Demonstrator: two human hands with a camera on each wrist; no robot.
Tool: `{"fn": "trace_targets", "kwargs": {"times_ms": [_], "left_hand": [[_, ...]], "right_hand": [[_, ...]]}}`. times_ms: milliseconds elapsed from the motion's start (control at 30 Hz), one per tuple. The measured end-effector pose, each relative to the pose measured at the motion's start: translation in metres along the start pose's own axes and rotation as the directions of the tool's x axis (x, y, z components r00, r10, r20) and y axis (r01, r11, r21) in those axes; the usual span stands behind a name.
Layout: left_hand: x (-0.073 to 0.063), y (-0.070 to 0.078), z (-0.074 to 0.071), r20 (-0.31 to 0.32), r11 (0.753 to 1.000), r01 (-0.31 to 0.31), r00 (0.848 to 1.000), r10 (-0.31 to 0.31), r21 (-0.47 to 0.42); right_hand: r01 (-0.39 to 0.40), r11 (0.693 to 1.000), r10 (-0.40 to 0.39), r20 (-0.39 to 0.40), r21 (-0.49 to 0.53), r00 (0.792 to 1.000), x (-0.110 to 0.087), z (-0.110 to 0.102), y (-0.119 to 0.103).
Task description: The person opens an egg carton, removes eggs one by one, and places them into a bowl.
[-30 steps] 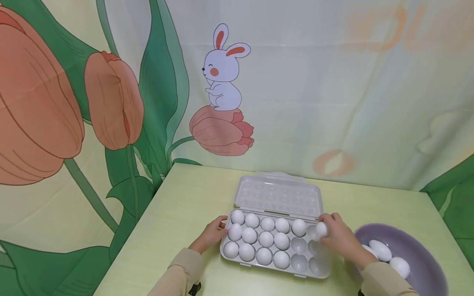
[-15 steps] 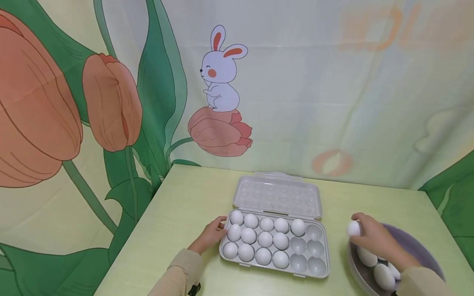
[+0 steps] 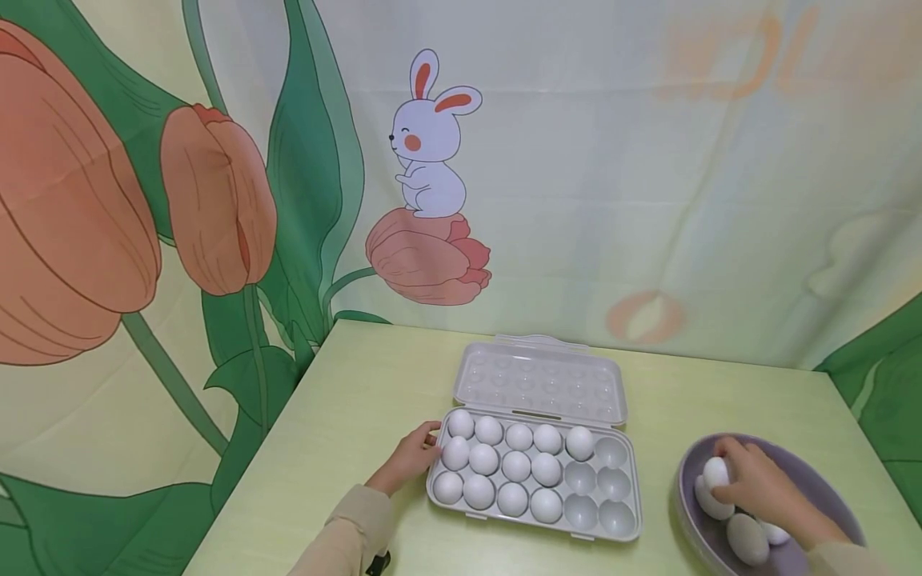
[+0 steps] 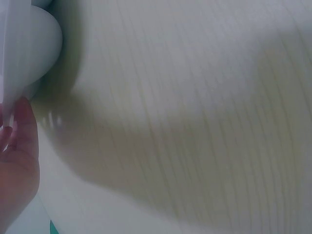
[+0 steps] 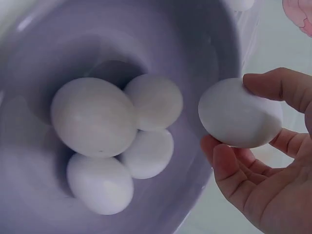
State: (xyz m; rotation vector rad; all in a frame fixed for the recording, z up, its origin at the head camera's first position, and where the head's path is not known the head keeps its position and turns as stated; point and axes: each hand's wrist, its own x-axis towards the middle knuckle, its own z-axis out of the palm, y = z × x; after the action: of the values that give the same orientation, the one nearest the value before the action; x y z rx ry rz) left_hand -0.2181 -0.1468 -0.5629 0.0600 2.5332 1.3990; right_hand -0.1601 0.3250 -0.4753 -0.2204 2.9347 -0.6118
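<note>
Here, the left hand [image 3: 412, 458] grips the tray [image 3: 615, 483] by its rim at nine o'clock. The right hand [image 3: 763, 484] pinches a white egg [image 5: 239, 113] between thumb and fingers above the bowl [image 3: 814, 480], located at the tray's three o'clock on the tabletop [image 3: 382, 368]. Below the held item, four loose eggs [image 5: 95, 117] are clustered in the bowl. Thirteen seated eggs [image 3: 516, 466] occupy the tray, mainly toward nine o'clock. The lid [image 3: 540, 374] is folded back at the tray's twelve o'clock.
</note>
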Motion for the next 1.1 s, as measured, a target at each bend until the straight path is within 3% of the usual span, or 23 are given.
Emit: {"fn": "trace_targets", "kwargs": {"times_ms": [233, 433, 600, 867, 1100], "left_hand": [[0.0, 0.001, 0.0, -0.008, 1.0, -0.008, 1.0, 0.008, 0.013], [0.0, 0.002, 0.0, -0.011, 1.0, -0.022, 1.0, 0.022, 0.021], [-0.001, 0.002, 0.001, -0.017, 0.999, -0.024, 1.0, 0.025, 0.025], [-0.003, 0.003, 0.0, -0.022, 1.0, -0.018, 1.0, 0.018, 0.003], [-0.002, 0.003, 0.0, -0.02, 1.0, -0.022, 1.0, 0.022, 0.017]], "right_hand": [[-0.014, 1.0, 0.014, 0.019, 0.014, 1.0, -0.007, 0.012, 0.004], [0.061, 0.998, -0.061, -0.017, 0.02, 0.998, -0.012, 0.022, 0.002], [0.107, 0.993, -0.11, -0.057, -0.041, 0.992, -0.012, 0.032, 0.005], [0.109, 0.993, -0.111, -0.041, -0.044, 0.993, -0.015, 0.043, 0.005], [0.119, 0.989, -0.126, -0.072, -0.083, 0.989, -0.016, 0.052, 0.006]]}}
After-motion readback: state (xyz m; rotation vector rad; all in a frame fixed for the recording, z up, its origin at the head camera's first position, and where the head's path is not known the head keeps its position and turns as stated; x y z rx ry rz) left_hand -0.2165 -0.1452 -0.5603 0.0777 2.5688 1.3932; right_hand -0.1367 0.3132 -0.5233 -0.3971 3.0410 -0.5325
